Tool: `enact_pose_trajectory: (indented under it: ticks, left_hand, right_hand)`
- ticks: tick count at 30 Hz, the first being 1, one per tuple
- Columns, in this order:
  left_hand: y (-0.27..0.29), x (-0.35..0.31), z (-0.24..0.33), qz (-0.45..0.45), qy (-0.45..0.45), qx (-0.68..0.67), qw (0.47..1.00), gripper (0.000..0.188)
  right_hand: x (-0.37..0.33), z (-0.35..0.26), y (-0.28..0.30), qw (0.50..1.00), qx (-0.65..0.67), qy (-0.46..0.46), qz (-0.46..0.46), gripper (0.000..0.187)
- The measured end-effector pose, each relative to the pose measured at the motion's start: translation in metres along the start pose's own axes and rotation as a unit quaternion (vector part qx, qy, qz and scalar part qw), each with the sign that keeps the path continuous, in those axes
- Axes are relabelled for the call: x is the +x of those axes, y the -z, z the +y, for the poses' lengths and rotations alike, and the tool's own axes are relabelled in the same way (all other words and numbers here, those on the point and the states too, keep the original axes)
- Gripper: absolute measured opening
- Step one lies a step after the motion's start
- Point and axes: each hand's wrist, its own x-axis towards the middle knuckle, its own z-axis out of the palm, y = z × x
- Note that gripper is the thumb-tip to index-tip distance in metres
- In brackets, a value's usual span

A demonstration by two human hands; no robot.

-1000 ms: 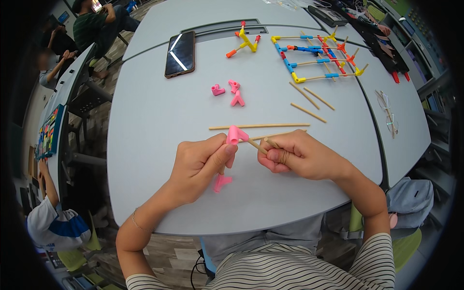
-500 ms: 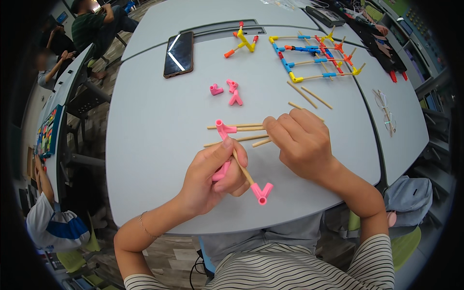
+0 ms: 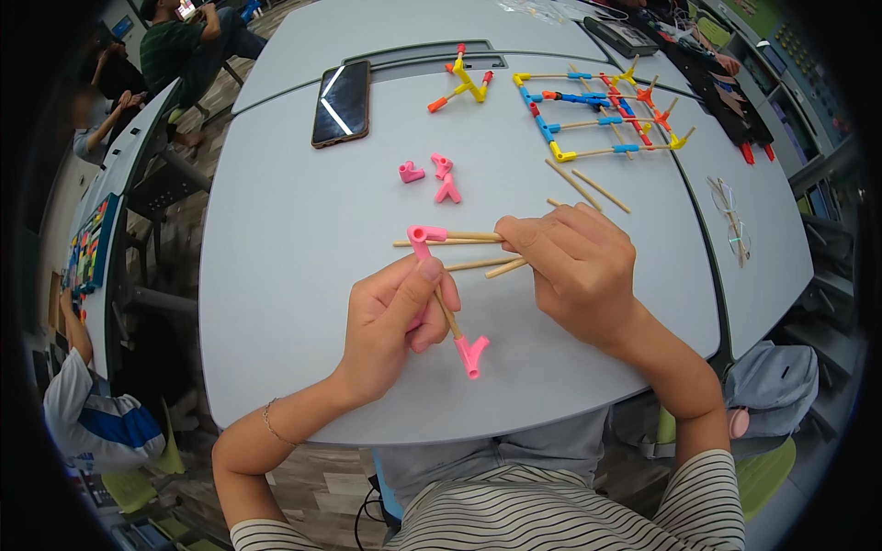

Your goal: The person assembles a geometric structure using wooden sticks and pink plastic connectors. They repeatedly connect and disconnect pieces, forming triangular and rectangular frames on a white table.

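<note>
Grip, Hazards and Clearances

Left hand [image 3: 400, 308]: thumb and fingers pinch the leg of the upper pink connector [image 3: 419, 237], which is above the table [image 3: 276, 275]. Right hand [image 3: 581, 266]: fingertips pinch the light wooden stick [image 3: 470, 236] at the connector's side arm; insertion depth cannot be told. A spare stick [image 3: 505, 267] projects below the same hand.

CAUTION: Off-axis pressure may bend the stick or twist the connector out of the thumb pinch. The spare stick may slip if the right fingers loosen. The lower pink connector [image 3: 472, 356], on a slanting rod [image 3: 449, 314] beside the left fingers, may be knocked if the wrist turns.

Clearances: two loose long sticks [image 3: 401, 243] lie beneath the work and may roll if brushed. Right knuckles are just beside the short sticks [image 3: 574, 184]. Loose pink connectors [image 3: 442, 167] limit forward travel; the coloured frame [image 3: 606, 121] stands farther off. The near table edge passes below both forearms. The widest room lies left of the left hand.
</note>
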Motion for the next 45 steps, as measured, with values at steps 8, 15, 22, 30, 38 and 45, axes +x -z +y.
enact_pose_trajectory:
  ticks: [8,15,22,30,38,45]
  left_hand:
    - [-0.005,0.000,0.007,0.031,0.111,-0.218,0.969,0.041]
    - [0.017,-0.004,0.013,0.075,-0.203,0.162,0.963,0.039]
    - [0.022,0.021,0.011,0.058,-0.030,-0.185,0.981,0.036]
    - [0.012,0.020,0.015,0.069,0.087,-0.318,0.941,0.036]
    - [0.022,0.020,0.004,-0.003,0.065,-0.220,0.973,0.036]
    - [0.023,0.018,-0.004,-0.115,0.076,-0.116,0.984,0.037]
  right_hand:
    - [0.001,0.002,-0.006,0.992,-0.098,0.067,0.033,0.025]
    - [0.006,0.019,0.012,0.884,0.281,-0.350,-0.130,0.010]
    - [0.004,0.030,0.010,0.663,0.580,-0.424,-0.211,0.022]
    - [0.004,0.009,0.011,0.532,0.681,-0.458,-0.209,0.016]
    - [0.000,0.020,0.001,0.655,0.591,-0.425,-0.201,0.022]
    - [-0.004,-0.009,-0.011,0.642,0.621,-0.367,-0.261,0.029]
